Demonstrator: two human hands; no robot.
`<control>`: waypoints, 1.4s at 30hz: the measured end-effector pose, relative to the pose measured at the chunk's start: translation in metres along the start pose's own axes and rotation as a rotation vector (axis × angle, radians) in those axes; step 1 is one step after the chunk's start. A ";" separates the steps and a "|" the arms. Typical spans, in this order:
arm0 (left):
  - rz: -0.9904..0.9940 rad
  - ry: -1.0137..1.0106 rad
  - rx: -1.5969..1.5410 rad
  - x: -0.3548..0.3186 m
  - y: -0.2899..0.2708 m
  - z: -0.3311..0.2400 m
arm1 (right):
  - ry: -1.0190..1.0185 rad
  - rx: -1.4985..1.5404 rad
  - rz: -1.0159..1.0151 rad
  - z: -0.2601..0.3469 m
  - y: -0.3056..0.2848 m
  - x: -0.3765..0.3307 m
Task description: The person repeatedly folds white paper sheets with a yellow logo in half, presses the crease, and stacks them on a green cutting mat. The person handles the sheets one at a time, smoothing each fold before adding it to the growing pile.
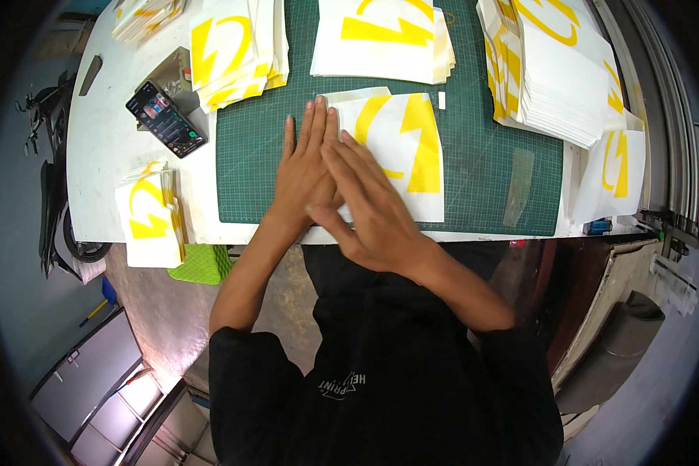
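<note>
A white sheet with a yellow printed shape lies on a green gridded cutting mat in front of me. My left hand rests flat along the sheet's left edge, its fingers stretched out and pointing away from me. My right hand lies partly over the left one and on the sheet, fingers extended and thumb apart. Neither hand grips anything. Whatever lies under the palms is hidden. Past the sheet, a stack of similar white-and-yellow sheets sits on the far part of the mat.
More printed stacks lie at the far left, near left and right. A phone leans on a grey object at left. A translucent strip lies on the mat's right side. The table's near edge runs just before my body.
</note>
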State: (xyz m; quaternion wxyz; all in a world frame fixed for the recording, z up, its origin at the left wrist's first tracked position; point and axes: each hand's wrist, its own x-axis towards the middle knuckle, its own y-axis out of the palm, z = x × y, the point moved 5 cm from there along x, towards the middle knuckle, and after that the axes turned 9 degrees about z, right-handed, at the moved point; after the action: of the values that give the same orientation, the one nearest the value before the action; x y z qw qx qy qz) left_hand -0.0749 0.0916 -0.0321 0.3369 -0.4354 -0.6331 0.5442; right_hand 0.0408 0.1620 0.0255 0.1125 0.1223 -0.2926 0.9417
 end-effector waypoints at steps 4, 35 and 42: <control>-0.002 -0.001 0.045 0.000 0.008 0.006 | 0.044 -0.041 0.010 -0.018 0.035 0.024; -0.010 0.018 0.065 0.003 -0.012 -0.011 | 0.149 -0.495 0.289 -0.041 -0.024 -0.045; 0.109 0.136 0.017 0.005 -0.001 -0.017 | 0.135 -0.413 -0.101 -0.064 -0.093 -0.090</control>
State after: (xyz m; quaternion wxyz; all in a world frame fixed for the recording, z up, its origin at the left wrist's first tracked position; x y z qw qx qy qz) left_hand -0.0623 0.1031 -0.0280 0.3529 -0.5021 -0.5795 0.5362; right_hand 0.1414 0.2617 -0.0034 0.2016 0.0479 -0.4645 0.8610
